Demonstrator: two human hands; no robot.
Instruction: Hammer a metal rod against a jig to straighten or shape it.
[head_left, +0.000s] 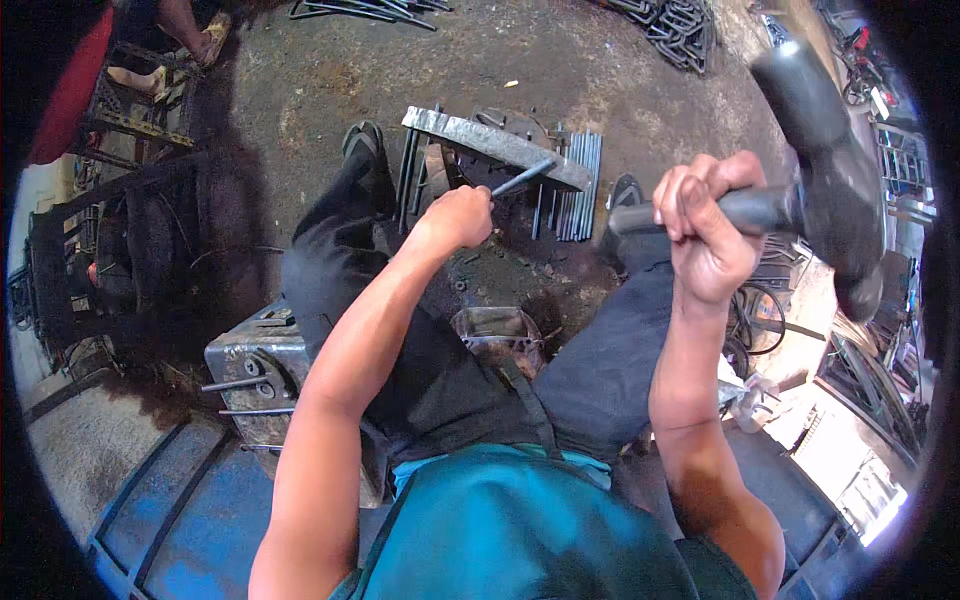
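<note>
If the hammer [840,190] came down off-centre, it could glance off the thin metal rod [522,177] and catch the left hand [458,215], whose knuckles sit near the heavy steel bar's [455,128] edge closest to the person; a loose grip or a rod lying unevenly would be the likely cause. A blow too close to the bar's right end might, I judge, jar the row of rods [578,185] just beside that corner. The hammer head is blurred, so its exact angle is hard to read.

The left hand is closed around 1 end of the thin metal rod, which leaves the fist toward the upper right. Its far tip appears over the bar, nearer the right end than the left; whether they touch, I cannot tell. The right hand [710,225] is wrapped round the hammer's handle, beyond the bar's right end and well apart from the rod, with the head out to its right.
</note>
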